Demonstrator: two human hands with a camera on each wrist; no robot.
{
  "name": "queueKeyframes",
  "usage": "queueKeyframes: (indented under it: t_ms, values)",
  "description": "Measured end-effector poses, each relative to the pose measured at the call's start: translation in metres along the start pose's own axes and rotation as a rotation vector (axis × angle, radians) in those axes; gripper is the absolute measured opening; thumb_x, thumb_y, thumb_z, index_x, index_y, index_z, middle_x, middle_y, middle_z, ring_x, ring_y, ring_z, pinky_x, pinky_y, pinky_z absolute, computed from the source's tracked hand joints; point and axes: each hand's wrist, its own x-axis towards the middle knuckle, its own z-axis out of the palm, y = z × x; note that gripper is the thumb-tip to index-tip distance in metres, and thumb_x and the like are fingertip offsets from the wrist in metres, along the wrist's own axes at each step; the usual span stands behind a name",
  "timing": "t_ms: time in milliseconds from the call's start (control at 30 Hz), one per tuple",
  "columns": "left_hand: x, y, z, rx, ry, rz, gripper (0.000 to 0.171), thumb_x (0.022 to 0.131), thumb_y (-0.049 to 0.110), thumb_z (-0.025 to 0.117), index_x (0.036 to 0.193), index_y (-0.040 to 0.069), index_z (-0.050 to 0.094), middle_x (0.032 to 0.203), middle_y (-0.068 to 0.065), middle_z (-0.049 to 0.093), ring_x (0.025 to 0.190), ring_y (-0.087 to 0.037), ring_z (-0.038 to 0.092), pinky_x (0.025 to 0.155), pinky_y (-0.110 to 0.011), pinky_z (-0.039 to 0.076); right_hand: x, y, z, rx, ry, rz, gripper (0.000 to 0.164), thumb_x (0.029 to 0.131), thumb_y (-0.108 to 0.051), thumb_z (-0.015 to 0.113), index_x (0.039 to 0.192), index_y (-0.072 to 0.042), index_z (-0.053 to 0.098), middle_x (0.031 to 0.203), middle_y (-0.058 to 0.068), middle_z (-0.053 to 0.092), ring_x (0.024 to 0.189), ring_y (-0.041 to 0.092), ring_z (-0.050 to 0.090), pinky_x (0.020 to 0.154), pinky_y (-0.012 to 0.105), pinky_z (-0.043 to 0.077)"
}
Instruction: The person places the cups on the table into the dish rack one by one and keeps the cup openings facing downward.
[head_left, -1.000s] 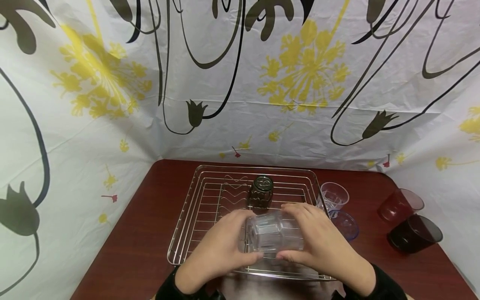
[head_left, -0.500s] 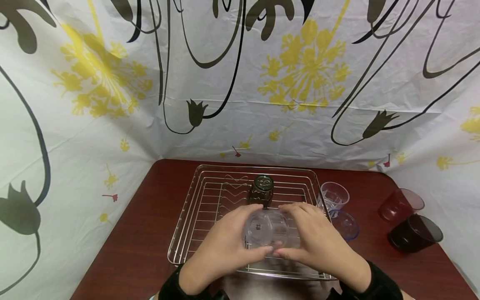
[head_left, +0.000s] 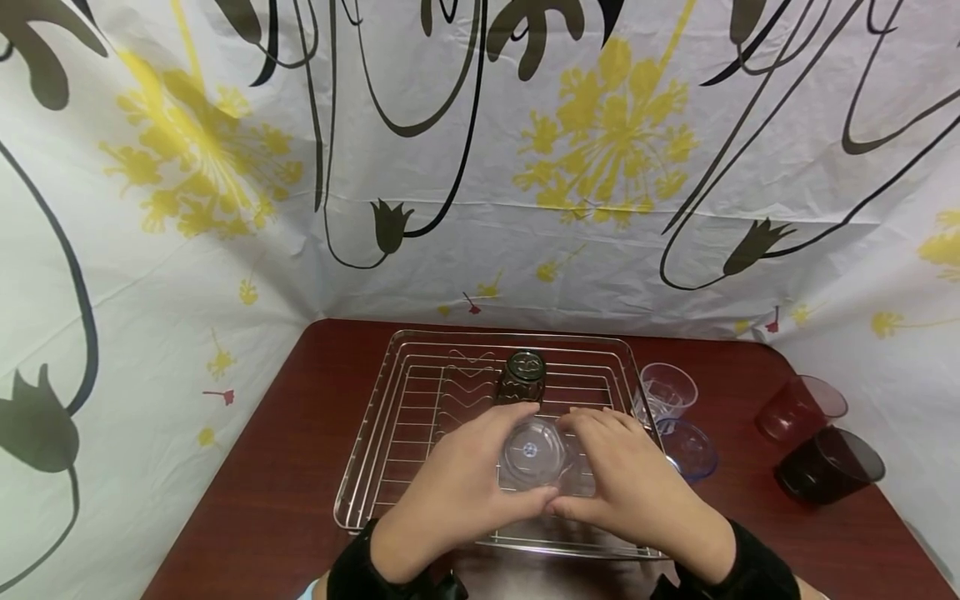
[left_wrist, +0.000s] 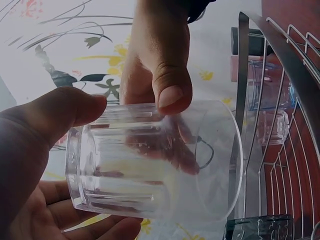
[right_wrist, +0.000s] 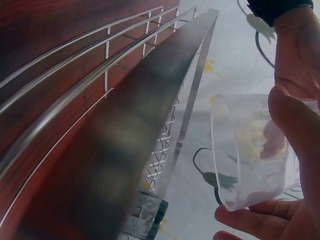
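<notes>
Sleeves: black cuffs [head_left: 750,558] at both wrists, at the near edge.
Left hand [head_left: 465,483]: thumb and fingers curl round the closed end of a clear cup [head_left: 534,454], gripping it from the left.
Right hand [head_left: 637,483]: grips the same cup from the right, thumb on its wall; the two thumb tips meet or nearly meet at its near side.
Held cup: bottom up, mouth toward the rack, in the air over its near part.
Wire rack [head_left: 570,551]: metal, on the dark red table [head_left: 247,500].
Black cup [head_left: 828,467]: upright, far to the right of the rack.
Blue-rimmed cup [head_left: 688,450]: just right of the rack.
Red cup [head_left: 802,408]: just beyond the black one.
Second clear cup [head_left: 667,392]: beyond the blue-rimmed one.
Dark glass [head_left: 521,375]: bottom up on the rack's far half.
Flowered cloth [head_left: 435,283]: hangs behind the table.
</notes>
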Motion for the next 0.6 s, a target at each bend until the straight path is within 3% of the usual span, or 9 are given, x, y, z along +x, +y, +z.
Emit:
queueKeyframes:
  t_ms: [167, 400, 600]
  values:
    - [0.003, 0.003, 0.001, 0.025, -0.031, 0.0, 0.08, 0.077, 0.046, 0.084, 0.142, 0.015, 0.049, 0.131, 0.002, 0.063, 0.1, -0.007, 0.063, 0.083, -0.024, 0.055, -0.001, 0.001, 0.001, 0.002, -0.016, -0.005, 0.085, 0.068, -0.065, 0.081, 0.131, -0.013, 0.056, 0.126, 0.003, 0.065, 0.123, 0.026, 0.058, 0.109, 0.05, 0.041]
    - [0.01, 0.005, 0.0, 0.078, -0.043, 0.016, 0.083, 0.076, 0.045, 0.084, 0.144, 0.014, 0.047, 0.13, 0.001, 0.062, 0.098, -0.008, 0.063, 0.08, -0.024, 0.055, -0.007, 0.01, -0.005, 0.004, -0.039, 0.014, 0.089, 0.077, -0.079, 0.063, 0.136, -0.013, 0.056, 0.132, 0.003, 0.061, 0.129, 0.027, 0.054, 0.107, 0.054, 0.042]
    - [0.014, 0.004, -0.005, 0.08, -0.06, 0.004, 0.076, 0.078, 0.043, 0.082, 0.141, 0.015, 0.05, 0.127, 0.001, 0.062, 0.094, -0.007, 0.061, 0.076, -0.021, 0.053, -0.013, 0.022, -0.009, -0.011, -0.042, 0.055, 0.082, 0.082, -0.067, 0.069, 0.141, -0.012, 0.053, 0.137, 0.008, 0.057, 0.129, 0.031, 0.053, 0.101, 0.058, 0.046]
